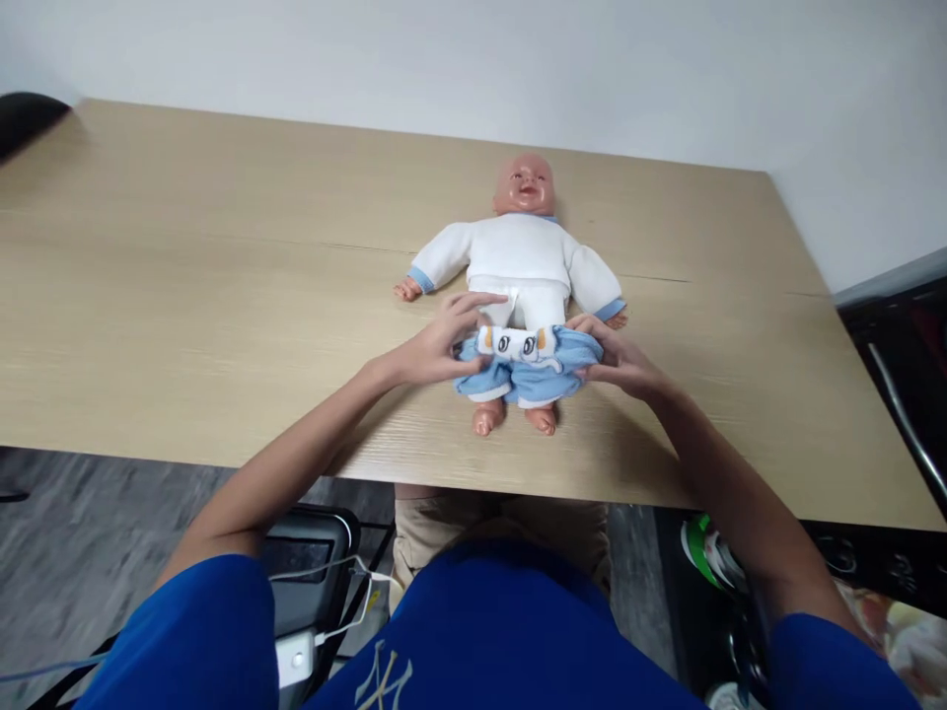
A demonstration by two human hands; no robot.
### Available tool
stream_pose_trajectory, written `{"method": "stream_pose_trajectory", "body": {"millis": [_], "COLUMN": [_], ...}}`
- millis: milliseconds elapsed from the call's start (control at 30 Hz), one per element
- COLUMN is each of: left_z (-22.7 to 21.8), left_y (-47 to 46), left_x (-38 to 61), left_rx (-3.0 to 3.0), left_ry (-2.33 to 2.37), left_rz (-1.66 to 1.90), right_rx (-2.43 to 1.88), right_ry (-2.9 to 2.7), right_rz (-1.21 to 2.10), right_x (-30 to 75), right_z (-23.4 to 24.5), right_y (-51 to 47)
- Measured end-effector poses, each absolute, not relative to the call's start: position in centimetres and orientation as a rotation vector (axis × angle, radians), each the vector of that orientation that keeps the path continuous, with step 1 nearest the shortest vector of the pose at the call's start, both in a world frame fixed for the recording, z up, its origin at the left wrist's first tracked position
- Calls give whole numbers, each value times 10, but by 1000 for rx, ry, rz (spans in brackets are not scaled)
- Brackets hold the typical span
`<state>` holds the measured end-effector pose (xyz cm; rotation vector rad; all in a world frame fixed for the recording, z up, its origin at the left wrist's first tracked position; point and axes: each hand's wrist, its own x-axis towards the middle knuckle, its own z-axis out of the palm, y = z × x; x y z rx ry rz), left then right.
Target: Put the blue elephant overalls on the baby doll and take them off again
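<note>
A baby doll (523, 247) lies on its back on the wooden table (222, 296), head away from me, in a white top with blue cuffs. Light blue trousers (529, 375) are bunched around its legs, with bare feet sticking out below. My left hand (444, 340) grips the left side of the trousers' waistband, its fingers curled over the cloth. On the other side my right hand (614, 357) pinches the right edge of the same waistband. A small patch with cartoon eyes shows on the front of the trousers.
The table reaches a white wall at the back. A dark chair back (26, 118) stands at the far left corner. Under the table's near edge sit a black case (311, 572) with white cables. A dark stand and clutter (888, 394) fill the right side.
</note>
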<state>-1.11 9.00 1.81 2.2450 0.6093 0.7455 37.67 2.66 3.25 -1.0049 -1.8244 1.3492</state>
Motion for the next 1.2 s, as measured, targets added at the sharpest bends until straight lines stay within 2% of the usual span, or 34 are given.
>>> {"method": "stream_pose_trajectory", "body": {"millis": [133, 267, 567, 833, 1033, 1200], "left_z": [4, -18, -24, -22, -13, -14], "left_y": [98, 97, 88, 87, 91, 90], "left_x": [6, 5, -5, 1, 2, -7], "left_rx": [1912, 1703, 1503, 1377, 1436, 1623], "left_ry": [693, 813, 693, 780, 777, 710], "left_rz": [908, 1061, 816, 872, 915, 873], "right_rx": [-1071, -1155, -1225, -1254, -1226, -1223], "right_ry": [-1559, -1392, -1139, -1188, -1245, -1439], "right_rz": [1550, 1496, 1467, 1432, 1394, 1120], "right_x": [377, 364, 340, 356, 362, 361], "right_z": [20, 4, -8, -26, -21, -13], "right_y": [49, 44, 27, 37, 38, 29]}}
